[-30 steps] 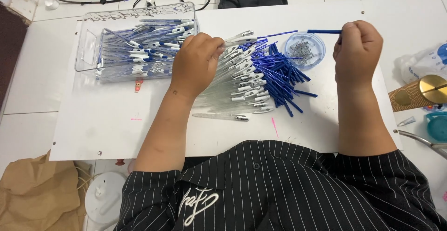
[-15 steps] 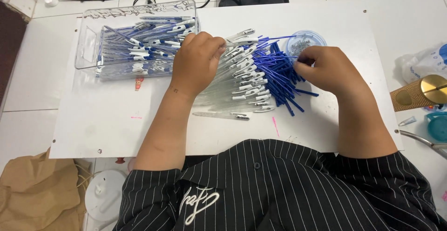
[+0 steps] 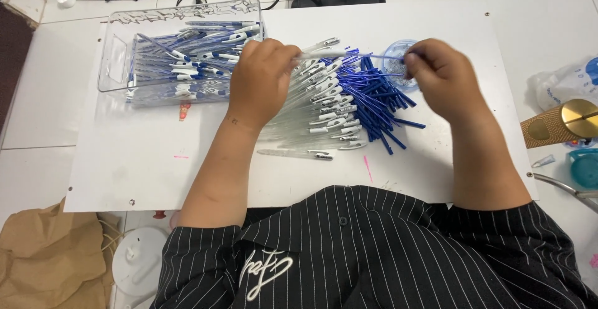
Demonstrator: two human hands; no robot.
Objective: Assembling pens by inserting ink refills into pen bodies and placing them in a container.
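The left hand (image 3: 261, 81) covers part of the clear pen barrels (image 3: 311, 119), and its fingertips cannot be seen. Contents of the small round dish (image 3: 395, 66) are too fine to identify. The picture's edge cuts off the teal container (image 3: 585, 167) and brown bag (image 3: 43, 265).

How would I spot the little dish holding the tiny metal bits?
Start at the white board on the floor and find the heap of blue refills at its middle. Just behind that heap, beside the right hand, sits a small round clear dish. Unlike the long rectangular clear tray at far left, it is round and holds small greyish pieces, not pens.
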